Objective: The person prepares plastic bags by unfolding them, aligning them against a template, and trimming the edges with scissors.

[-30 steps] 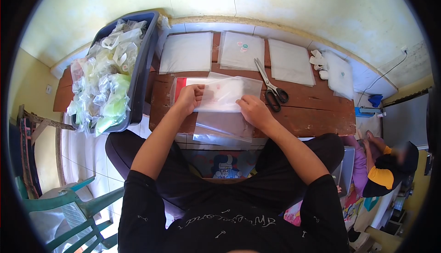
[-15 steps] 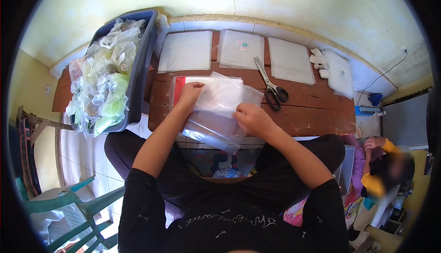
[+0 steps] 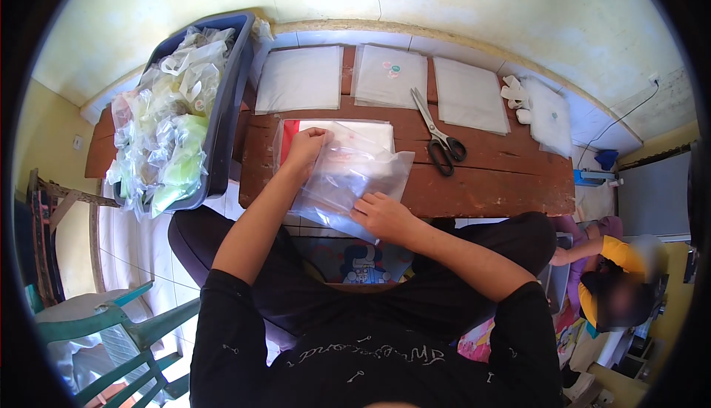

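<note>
A clear plastic bag (image 3: 337,186) lies between my hands, partly over the table's front edge. My left hand (image 3: 305,148) pinches its upper left part. Lower down, my right hand (image 3: 381,215) has its fingers closed on the bag's lower right part. Beneath it rests a white sheet with a red strip (image 3: 290,135), inside or under clear plastic; I cannot tell which. To the right of the bag are scissors with black handles (image 3: 438,137), blades pointing to the back and slightly spread.
Stacks of clear plastic sheets (image 3: 300,82) line the back of the wooden table (image 3: 503,178). White rolls (image 3: 515,95) sit at the back right. A dark tub (image 3: 241,74) at left overflows with crumpled plastic bags. A person in yellow sleeves (image 3: 622,256) sits at right.
My right hand has moved down and left, drawing the bag's right side with it. My left hand stays nearly in place. The person at right has shifted an arm.
</note>
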A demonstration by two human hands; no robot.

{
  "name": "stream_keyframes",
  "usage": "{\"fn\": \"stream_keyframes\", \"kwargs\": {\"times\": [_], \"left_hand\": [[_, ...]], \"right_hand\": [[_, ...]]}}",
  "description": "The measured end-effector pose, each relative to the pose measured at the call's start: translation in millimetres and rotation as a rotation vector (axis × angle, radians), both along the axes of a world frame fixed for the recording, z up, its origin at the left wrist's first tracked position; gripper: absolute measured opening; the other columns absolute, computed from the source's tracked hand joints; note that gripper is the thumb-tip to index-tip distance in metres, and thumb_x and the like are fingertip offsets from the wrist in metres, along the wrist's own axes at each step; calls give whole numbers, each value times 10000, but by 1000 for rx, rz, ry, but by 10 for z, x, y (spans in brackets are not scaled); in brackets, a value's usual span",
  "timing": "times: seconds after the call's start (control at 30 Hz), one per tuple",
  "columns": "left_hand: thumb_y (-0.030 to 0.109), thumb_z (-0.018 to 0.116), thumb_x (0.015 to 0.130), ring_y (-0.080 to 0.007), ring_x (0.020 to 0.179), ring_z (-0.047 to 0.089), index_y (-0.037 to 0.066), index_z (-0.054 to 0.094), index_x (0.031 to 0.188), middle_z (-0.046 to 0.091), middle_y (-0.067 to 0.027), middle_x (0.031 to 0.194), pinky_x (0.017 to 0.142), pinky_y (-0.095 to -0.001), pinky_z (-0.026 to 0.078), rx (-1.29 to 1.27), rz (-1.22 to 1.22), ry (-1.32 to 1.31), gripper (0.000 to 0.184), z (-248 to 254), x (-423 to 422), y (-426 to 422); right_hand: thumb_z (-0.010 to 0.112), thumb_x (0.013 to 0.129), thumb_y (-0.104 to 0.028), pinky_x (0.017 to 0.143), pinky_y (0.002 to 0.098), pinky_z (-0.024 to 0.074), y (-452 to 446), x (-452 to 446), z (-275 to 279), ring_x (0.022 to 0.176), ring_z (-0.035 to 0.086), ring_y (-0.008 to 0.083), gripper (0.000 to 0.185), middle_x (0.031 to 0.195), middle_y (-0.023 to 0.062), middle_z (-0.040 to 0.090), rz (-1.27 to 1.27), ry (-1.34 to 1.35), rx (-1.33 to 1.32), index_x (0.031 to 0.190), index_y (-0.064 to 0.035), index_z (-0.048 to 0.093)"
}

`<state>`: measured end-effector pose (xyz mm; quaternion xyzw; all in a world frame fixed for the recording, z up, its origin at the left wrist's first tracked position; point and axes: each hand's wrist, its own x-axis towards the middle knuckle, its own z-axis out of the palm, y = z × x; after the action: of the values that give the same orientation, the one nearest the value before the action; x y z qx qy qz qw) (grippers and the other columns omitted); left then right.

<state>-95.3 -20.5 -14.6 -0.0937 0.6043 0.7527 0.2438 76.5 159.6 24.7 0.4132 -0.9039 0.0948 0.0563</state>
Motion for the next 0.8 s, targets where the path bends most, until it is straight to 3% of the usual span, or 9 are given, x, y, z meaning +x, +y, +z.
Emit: {"fn": "stream_keyframes", "kwargs": {"times": [0.2,0.4,0.5,0.57,0.73,0.8], "left_hand": [[50,631,905,-170,726,648,-17,632,953,655,-80,859,629,-309,569,19,24,-57,82,52,2,10],[140,644,916,-163,760,629,-10,635,976,646,-78,860,661,-312,549,67,7,-76,162,126,-28,-36],[166,663,907,-156,770,616,-19,647,990,652,-74,853,697,-302,535,45,-19,-214,203,195,-40,-52],[166,676,904,-155,771,636,-32,657,997,676,-82,858,710,-284,532,-190,-202,133,220,165,-37,-48],[118,650,922,-140,786,668,-24,665,1003,705,-86,889,687,-253,518,-127,-281,229,165,398,19,21],[99,638,930,-133,789,676,-22,665,1004,710,-84,899,682,-242,513,-131,-323,276,145,555,34,51]], "right_hand": [[596,783,-151,738,307,496,-113,7,-20,895,585,194,204,911,36,581,1,-8,-18,951,-46,647],[589,796,-172,732,319,519,-105,-33,-109,900,590,200,237,959,48,581,-22,5,-87,989,-51,654],[607,828,-191,735,318,520,-109,-15,-91,890,594,215,245,972,62,576,-50,-40,-109,1025,-53,653],[626,837,-205,736,323,518,-103,-13,-37,894,594,226,256,965,77,570,-53,-108,-162,1041,-52,649],[699,829,-218,791,370,511,86,-198,141,944,594,290,304,990,130,572,-102,-307,-289,1074,-49,638],[727,788,-174,848,415,496,171,-363,423,980,587,348,342,1023,155,588,-341,-4,-625,1083,-37,622]]}}
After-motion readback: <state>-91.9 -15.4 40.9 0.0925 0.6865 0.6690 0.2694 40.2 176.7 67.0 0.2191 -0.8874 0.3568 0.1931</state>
